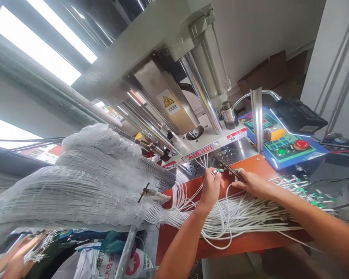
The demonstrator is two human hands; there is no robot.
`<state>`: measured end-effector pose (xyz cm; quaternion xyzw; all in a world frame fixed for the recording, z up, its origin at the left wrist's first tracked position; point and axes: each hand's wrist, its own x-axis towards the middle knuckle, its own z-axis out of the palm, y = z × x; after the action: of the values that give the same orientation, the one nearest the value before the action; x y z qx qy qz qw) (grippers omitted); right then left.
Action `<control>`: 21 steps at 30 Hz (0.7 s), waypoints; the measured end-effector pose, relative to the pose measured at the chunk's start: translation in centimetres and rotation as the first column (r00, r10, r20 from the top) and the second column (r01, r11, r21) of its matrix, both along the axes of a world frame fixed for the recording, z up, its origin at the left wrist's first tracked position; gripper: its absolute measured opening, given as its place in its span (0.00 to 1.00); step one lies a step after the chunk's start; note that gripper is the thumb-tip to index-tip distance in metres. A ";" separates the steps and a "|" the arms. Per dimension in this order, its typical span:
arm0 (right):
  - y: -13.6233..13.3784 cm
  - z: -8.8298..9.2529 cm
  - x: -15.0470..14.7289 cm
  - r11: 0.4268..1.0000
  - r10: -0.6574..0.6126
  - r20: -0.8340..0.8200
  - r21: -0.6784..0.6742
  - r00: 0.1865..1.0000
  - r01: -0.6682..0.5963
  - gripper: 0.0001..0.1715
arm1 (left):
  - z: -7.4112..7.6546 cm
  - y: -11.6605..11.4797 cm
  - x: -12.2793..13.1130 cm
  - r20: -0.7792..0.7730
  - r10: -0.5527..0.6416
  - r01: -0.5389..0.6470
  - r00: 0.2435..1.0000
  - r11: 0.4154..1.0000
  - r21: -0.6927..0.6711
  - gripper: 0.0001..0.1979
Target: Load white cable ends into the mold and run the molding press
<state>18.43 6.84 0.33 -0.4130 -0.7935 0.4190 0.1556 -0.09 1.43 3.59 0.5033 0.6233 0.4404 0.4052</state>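
The left hand (211,190) and right hand (253,184) are bare, as are both forearms (314,219).

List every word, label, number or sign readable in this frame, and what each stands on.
Nameplate strip on the machine: too blurred to read.
Yellow warning sticker: triangle sign; text beneath too small.
Red-and-white sticker: too small.
Control panel: labels too small.
White sack: large print, too blurred.

A: L hand (211,190) on what?
B: Pinching a green-tipped connector (218,170), white cable attached.
A: R hand (251,184)?
B: Fingers on a dark metal tool (228,168), just below the press (163,89).
A: Underneath?
B: Loose white cables (235,217) heaped on an orange bench (244,244). Red e-stop (301,144) off to the right.
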 end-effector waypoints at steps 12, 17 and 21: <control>-0.1 0.5 0.0 1.000 -0.011 -0.003 -0.029 1.000 0.011 0.18 | 0.6 0.6 -0.5 0.437 -0.016 0.082 0.899 0.988 -0.132 0.11; 0.0 0.7 0.2 0.998 0.005 -0.004 -0.060 1.000 -0.005 0.17 | 0.3 0.5 -0.6 0.417 0.009 0.056 0.909 0.988 -0.144 0.14; 0.1 0.7 0.2 0.997 0.000 -0.003 -0.082 1.000 0.000 0.18 | 0.3 0.7 -0.8 0.370 0.047 0.009 0.928 0.989 -0.150 0.18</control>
<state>18.65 6.97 1.04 -0.4185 -0.7755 0.4516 0.1397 -0.90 2.15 3.90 0.3728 0.5711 0.4840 0.5483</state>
